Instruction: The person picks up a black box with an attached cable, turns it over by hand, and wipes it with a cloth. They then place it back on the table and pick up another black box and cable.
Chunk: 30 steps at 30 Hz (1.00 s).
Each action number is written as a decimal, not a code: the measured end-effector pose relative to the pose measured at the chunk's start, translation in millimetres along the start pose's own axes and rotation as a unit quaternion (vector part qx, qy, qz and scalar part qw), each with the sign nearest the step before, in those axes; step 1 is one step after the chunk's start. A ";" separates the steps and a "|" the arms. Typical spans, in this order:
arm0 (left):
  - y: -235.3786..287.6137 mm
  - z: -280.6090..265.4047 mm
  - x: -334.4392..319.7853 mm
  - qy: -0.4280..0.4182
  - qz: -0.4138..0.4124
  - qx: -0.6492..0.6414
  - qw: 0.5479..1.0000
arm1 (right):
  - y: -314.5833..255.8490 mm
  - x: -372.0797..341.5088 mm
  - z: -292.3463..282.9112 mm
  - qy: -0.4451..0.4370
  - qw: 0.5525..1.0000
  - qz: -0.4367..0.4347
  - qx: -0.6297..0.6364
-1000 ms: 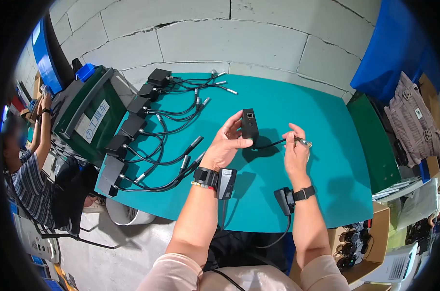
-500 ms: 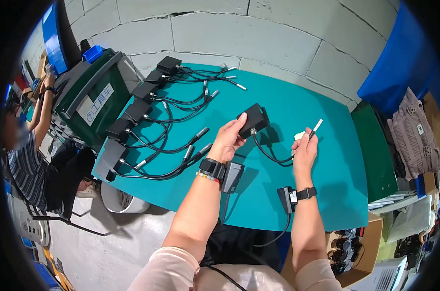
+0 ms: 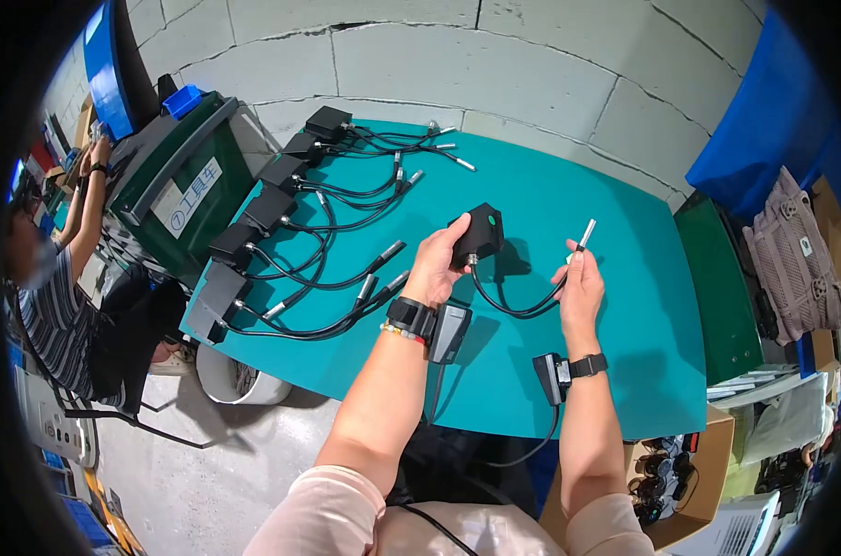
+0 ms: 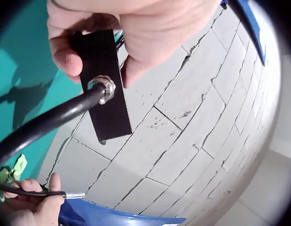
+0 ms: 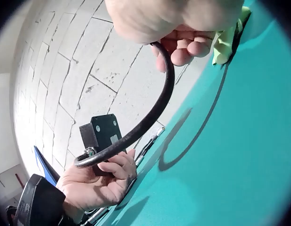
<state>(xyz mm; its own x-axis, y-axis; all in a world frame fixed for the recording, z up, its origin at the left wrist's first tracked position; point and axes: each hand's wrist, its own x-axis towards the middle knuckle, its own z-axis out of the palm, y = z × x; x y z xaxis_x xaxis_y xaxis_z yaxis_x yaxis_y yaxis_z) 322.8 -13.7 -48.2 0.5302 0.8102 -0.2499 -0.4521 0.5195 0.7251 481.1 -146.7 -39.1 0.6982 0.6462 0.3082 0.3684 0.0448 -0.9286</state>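
Note:
My left hand grips a small black box above the table, thumb on one side and fingers on the other. A black cable leaves the box through a metal fitting and curves across to my right hand. That hand pinches the cable near its free end, where a silver plug points up and away. In the right wrist view, a green sticker-like label side of the box shows screws. A crumpled light-green cloth appears beside the right fingers.
Several similar black boxes with cables line the left edge of the green table. A white block wall stands behind. Left are a dark green bin and a seated person; a cardboard box is at the lower right.
The box was turned from its socketed end to show its cable fitting and broad face. The right hand turned so the silver plug points up and away; the cable now bows between both hands.

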 end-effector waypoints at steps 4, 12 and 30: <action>4.4 5.0 -5.0 0.002 -0.002 0.016 1.000 | 3.8 1.2 -1.5 0.016 1.000 -0.006 -0.010; 0.6 -2.0 0.6 0.002 0.007 -0.042 0.999 | 1.3 2.7 -0.4 0.030 0.999 0.024 0.009; 3.5 -0.2 -5.6 -0.020 0.002 -0.063 0.998 | -1.1 0.9 -0.6 0.049 0.998 0.035 -0.008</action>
<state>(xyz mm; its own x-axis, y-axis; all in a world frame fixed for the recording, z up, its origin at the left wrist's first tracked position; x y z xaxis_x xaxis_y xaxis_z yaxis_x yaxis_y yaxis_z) 318.2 -16.4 -44.4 0.5555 0.8018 -0.2204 -0.5389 0.5490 0.6389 481.7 -146.6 -37.7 0.7788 0.5698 0.2621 0.3259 -0.0105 -0.9454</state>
